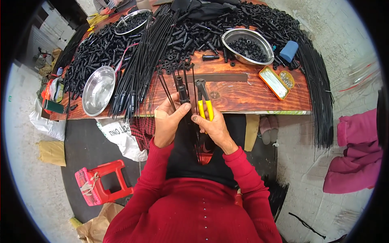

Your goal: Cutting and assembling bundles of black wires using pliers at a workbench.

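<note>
At the table's near edge, my left hand is closed around a black stepped plastic fitting, held upright between thumb and fingers. Several thin black rods rise from between its fingers, and more hang below the hand. My right hand grips end-cutting pliers by their yellow handles, with the dark jaws pointing up. A thin black rod runs up between my hands, beside the pliers; I cannot make out which hand holds it.
Black fittings lie heaped across the wooden table. Bundled black rods lie on the left, others hang off the right edge. Metal bowls, a yellow-orange case and a blue block surround the work area. A red stool stands lower left.
</note>
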A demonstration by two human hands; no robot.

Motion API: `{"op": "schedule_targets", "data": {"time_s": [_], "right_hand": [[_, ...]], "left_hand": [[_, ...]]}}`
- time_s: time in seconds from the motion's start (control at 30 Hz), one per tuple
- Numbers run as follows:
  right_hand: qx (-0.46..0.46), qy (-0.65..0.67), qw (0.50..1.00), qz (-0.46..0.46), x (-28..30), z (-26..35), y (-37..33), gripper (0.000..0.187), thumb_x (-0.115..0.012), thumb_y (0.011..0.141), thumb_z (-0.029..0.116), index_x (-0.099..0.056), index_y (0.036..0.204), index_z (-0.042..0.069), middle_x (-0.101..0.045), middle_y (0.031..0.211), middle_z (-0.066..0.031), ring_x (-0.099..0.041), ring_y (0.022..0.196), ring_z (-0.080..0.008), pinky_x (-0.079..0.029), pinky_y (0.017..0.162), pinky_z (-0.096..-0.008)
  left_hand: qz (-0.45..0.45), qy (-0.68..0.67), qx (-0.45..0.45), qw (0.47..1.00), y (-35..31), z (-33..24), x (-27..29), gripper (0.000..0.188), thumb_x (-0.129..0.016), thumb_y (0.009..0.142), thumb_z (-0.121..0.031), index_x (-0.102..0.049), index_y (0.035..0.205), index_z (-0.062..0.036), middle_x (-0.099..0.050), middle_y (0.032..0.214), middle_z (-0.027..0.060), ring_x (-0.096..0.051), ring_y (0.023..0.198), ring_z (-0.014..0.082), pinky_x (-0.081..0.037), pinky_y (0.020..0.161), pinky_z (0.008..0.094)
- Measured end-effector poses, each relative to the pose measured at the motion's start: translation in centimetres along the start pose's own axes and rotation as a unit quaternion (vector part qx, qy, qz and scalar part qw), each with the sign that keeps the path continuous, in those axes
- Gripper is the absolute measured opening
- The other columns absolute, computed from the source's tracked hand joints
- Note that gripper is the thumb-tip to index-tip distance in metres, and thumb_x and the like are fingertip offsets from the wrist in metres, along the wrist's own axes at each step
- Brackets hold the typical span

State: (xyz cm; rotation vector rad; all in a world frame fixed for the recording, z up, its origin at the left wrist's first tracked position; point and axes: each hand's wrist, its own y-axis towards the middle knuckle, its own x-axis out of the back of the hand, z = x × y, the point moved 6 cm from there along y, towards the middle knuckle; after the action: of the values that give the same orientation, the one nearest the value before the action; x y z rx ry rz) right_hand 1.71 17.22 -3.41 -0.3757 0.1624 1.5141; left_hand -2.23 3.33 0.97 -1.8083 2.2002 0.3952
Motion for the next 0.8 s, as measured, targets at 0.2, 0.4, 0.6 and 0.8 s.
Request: {"op": "schedule_targets", "data": {"time_s": [0.2,0.4,0.6,0.8], "right_hand": [[-0.011,-0.029,1.000,-0.002,1.0,-0.7,-0.2,0.029,-0.070,0.090,0.022,-0.057,0.107,0.002,-0.057,0.078,0.0006,-0.048,0.054,-0.0047,-0.042,0.048,-0.0202],[0.057,-0.131,0.987,-0.075,5.0,1.2,-1.7,0.042,-0.054,0.099,0.035,-0.056,0.119,-0.001,-0.064,0.092,-0.0062,-0.057,0.061,-0.0092,-0.047,0.056,-0.0216],[0.050,-0.252,0.966,-0.015,6.7,6.0,-4.8,0.038,-0.054,0.099,0.029,-0.055,0.123,0.000,-0.066,0.098,-0.0077,-0.062,0.072,-0.0101,-0.049,0.065,-0.0239],[-0.107,-0.205,0.956,0.179,3.4,8.7,-6.0,0.034,-0.051,0.100,0.020,-0.049,0.128,0.000,-0.065,0.096,-0.0075,-0.061,0.075,-0.0104,-0.049,0.069,-0.0246]], "left_hand": [[0.058,-0.007,0.018,0.998,0.1,0.6,0.1,0.034,-0.067,0.087,-0.002,-0.057,0.119,0.0026,-0.064,0.105,0.0036,-0.059,0.093,0.0092,-0.047,0.085,0.0243],[0.064,0.016,0.030,0.997,0.3,0.1,-0.2,0.030,-0.069,0.087,-0.003,-0.060,0.115,0.0020,-0.064,0.106,0.0036,-0.059,0.097,0.0096,-0.046,0.088,0.0253],[0.105,0.029,0.043,0.993,0.4,-0.2,-0.4,0.032,-0.068,0.086,-0.004,-0.058,0.117,0.0025,-0.068,0.107,0.0095,-0.062,0.100,0.0139,-0.047,0.091,0.0282],[0.139,0.016,0.059,0.988,0.1,-0.2,-1.0,0.036,-0.069,0.086,-0.006,-0.058,0.119,0.0026,-0.068,0.107,0.0105,-0.064,0.098,0.0150,-0.048,0.092,0.0293]]}}
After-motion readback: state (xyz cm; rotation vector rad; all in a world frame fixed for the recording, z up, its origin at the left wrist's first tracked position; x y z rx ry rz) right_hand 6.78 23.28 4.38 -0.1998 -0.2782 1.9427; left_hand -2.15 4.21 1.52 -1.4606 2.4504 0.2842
